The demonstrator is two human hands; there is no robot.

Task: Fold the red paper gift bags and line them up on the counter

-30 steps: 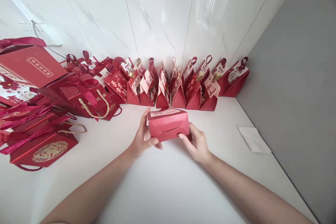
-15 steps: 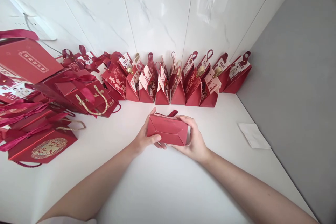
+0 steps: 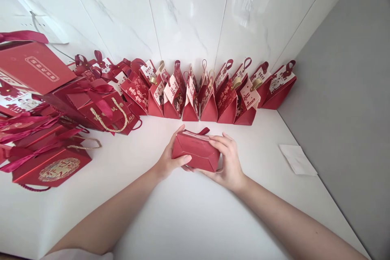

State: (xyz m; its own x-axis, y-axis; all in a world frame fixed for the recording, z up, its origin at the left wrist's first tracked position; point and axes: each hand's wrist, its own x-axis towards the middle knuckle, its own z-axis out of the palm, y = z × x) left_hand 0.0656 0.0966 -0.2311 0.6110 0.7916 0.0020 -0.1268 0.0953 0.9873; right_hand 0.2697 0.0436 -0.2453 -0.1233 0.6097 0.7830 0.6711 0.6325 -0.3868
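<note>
Between my two hands is a red gift box [image 3: 196, 150], tilted so that a plain side with folded seams faces me. A dark red ribbon loop [image 3: 203, 131] sticks out at its far edge. My left hand [image 3: 172, 156] grips the box's left end, thumb across the near face. On the right end, my right hand [image 3: 230, 164] holds it with fingers over the top and thumb low at the bottom edge. Behind the box stands a row of similar red gift boxes [image 3: 191, 107] with ribbon loops.
Red boxes with bows and rope handles [image 3: 51, 170] are piled at the left. A folded white tissue [image 3: 297, 159] lies at the right of the white table [image 3: 195, 219]. A marbled wall [image 3: 189, 12] rises behind, and a grey panel [image 3: 344, 101] borders the right side.
The box has tilted slightly, its right end dropping lower. My right fingers have shifted and lifted a little on it. The whole view has moved slightly.
</note>
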